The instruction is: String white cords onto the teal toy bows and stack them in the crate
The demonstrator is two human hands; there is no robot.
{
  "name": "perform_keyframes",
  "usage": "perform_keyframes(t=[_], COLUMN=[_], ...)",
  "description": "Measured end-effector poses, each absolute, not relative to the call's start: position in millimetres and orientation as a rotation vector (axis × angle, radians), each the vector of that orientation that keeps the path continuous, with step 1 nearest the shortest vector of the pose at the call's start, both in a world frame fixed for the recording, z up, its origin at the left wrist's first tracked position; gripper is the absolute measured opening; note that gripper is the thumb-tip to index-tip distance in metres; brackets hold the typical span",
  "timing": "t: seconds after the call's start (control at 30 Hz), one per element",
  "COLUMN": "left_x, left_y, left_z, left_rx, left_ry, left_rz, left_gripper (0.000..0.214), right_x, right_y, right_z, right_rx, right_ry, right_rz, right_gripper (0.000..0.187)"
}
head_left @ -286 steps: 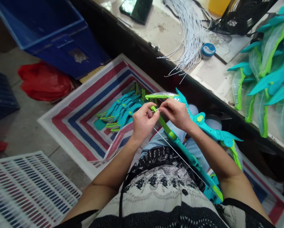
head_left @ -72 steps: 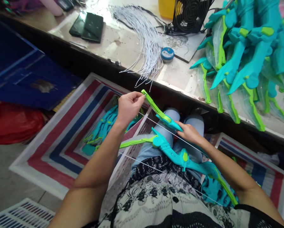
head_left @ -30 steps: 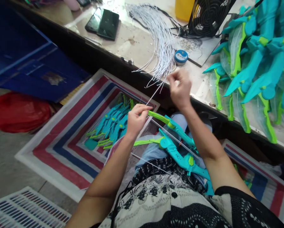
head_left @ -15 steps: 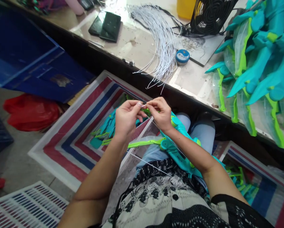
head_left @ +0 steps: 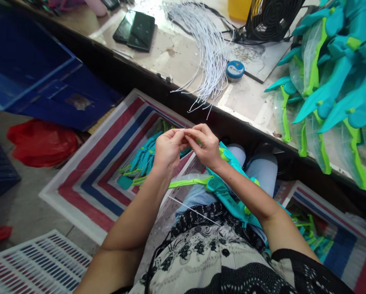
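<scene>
My left hand [head_left: 168,150] and my right hand [head_left: 205,148] meet above my lap, fingertips pinched together. Between them is a thin white cord, mostly hidden by the fingers; only a speck of white shows there. A stretch of white cord [head_left: 193,210] runs slack across my lap. Under my right forearm a teal plastic toy part [head_left: 228,196] rests on my thighs, with a lime-green and clear blade-like piece [head_left: 190,181] sticking out to the left. A bundle of white elastic-looking cords [head_left: 209,61] lies on the table beyond my hands.
Many teal and green parts [head_left: 338,77] are heaped at the table's right. A round blue tin [head_left: 235,70], a black fan [head_left: 273,20] and a dark phone-like slab [head_left: 141,32] also sit there. Striped-lined crates [head_left: 75,192] with parts flank my legs; a white slatted basket [head_left: 38,265] stands lower left.
My fingertips have come closer together, and the white loop that showed between them is now almost hidden. My left hand has shifted slightly right.
</scene>
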State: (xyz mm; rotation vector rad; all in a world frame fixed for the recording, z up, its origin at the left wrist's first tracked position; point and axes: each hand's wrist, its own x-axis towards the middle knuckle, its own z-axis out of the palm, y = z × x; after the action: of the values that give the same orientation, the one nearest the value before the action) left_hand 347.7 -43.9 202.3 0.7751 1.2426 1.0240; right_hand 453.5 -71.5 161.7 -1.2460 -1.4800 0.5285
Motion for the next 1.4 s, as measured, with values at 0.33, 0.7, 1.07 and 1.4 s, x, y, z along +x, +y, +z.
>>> perform_keyframes(t=[0.33, 0.7, 1.07, 1.4], left_x=[353, 339, 338, 314], left_y=[-46, -47, -52, -54], left_z=[197, 197, 183, 190], left_rx=[0.737, 0.981, 1.176, 1.409], left_ry=[1.324, 1.129, 1.251, 1.356], left_rz=[1.08, 0.918, 0.959, 0.661], left_gripper=[0.007, 0.019, 0.022, 0.028], right_x=[471, 471, 464, 462], right_y=[-60, -64, -64, -73], right_z=[176, 160, 149, 138], right_rx=[-1.422, -1.256, -1.178, -1.114], right_ry=[-1.953, -1.643, -1.335, -1.507], right_rz=[0.463, 0.446, 0.782, 0.717], right_gripper=[0.025, 0.023, 0.024, 0.02])
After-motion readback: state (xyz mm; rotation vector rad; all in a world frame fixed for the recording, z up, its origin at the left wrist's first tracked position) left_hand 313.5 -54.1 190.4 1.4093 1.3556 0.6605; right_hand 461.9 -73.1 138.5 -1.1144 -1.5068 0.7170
